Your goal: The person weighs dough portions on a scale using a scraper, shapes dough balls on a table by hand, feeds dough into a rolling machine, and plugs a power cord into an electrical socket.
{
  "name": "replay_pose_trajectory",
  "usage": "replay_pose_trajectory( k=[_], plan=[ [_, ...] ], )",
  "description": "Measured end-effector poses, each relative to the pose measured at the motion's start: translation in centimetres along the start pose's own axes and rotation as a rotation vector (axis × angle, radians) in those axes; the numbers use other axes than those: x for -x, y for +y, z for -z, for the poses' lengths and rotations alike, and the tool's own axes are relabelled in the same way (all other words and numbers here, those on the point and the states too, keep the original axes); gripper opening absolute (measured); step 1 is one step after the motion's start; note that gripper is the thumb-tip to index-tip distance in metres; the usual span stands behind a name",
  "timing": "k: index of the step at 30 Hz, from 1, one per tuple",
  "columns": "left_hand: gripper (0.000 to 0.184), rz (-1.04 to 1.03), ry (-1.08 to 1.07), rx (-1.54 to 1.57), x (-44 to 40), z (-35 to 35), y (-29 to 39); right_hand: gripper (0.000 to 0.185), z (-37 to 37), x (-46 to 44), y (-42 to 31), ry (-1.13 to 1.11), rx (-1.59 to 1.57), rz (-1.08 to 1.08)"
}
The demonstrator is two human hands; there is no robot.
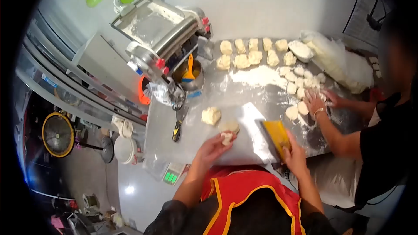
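Between its fingers, my left hand (214,147) holds a small piece of dough (227,138) over the front of the metal table (200,143). Just beyond it is a round, flat shape (230,126), partly covered by the fingers. A larger dough lump (211,115) lies on the table to the upper left of that hand. My right hand (294,153) grips a yellow scraper (276,135), its metal edge turned to the left, near the table's front edge. A green-lit digital scale (173,174) is below and left of my left hand.
A co-worker's hands (317,102) touch small dough pieces (300,82) at the right. Dough lumps (241,62) stand in two rows at the back, near spread flour (257,76). A roller machine (167,35), pot (196,81) and yellow-black-handled tool (176,130) are on the left.
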State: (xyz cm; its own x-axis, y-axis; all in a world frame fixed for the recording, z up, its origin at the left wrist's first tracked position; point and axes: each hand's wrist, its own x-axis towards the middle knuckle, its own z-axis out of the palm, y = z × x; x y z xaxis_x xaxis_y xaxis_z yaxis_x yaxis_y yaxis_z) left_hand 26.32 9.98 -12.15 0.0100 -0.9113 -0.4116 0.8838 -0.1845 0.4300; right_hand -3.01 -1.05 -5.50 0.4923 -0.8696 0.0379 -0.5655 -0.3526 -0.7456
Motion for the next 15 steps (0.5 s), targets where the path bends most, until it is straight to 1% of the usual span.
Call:
replay_pose_trajectory(
  k=[1,2,4,5,8,9,12,13,15],
  plan=[
    [0.035,0.043,-0.062,0.021,0.0,0.5,0.0,0.063,-0.4,-0.1,0.2,-0.052,0.019,-0.069],
    [0.036,0.04,-0.074,-0.051,0.1,1.0,-0.1,0.063,-0.9,-0.2,0.3,-0.109,0.033,-0.144],
    [0.037,0.032,-0.089,-0.203,-0.4,2.0,-0.1,0.063,-2.6,-0.9,1.4,-0.063,0.024,-0.114],
    [0.036,0.031,0.002,-0.32,-0.5,2.5,-0.2,0.063,-3.6,-1.0,2.1,-0.043,0.02,-0.106],
    [0.029,0.061,0.273,-0.427,-1.7,3.2,-0.8,0.063,-6.2,-2.4,4.0,0.021,-0.035,-0.091],
    [0.03,0.104,0.306,-0.53,-1.1,1.8,0.2,0.062,-7.5,-2.9,5.2,-0.006,-0.137,-0.176],
    [0.027,0.104,0.261,-0.345,-0.9,2.2,0.9,0.059,-9.1,-4.6,4.5,0.015,-0.221,-0.145],
    [0.027,0.08,0.282,-0.391,-1.1,2.5,1.0,0.056,-9.0,-5.1,3.4,0.04,-0.17,-0.095],
    [0.026,0.044,0.345,-0.468,-1.2,3.6,0.6,0.055,-8.5,-6.5,1.9,-0.005,-0.162,-0.084]
  ],
)
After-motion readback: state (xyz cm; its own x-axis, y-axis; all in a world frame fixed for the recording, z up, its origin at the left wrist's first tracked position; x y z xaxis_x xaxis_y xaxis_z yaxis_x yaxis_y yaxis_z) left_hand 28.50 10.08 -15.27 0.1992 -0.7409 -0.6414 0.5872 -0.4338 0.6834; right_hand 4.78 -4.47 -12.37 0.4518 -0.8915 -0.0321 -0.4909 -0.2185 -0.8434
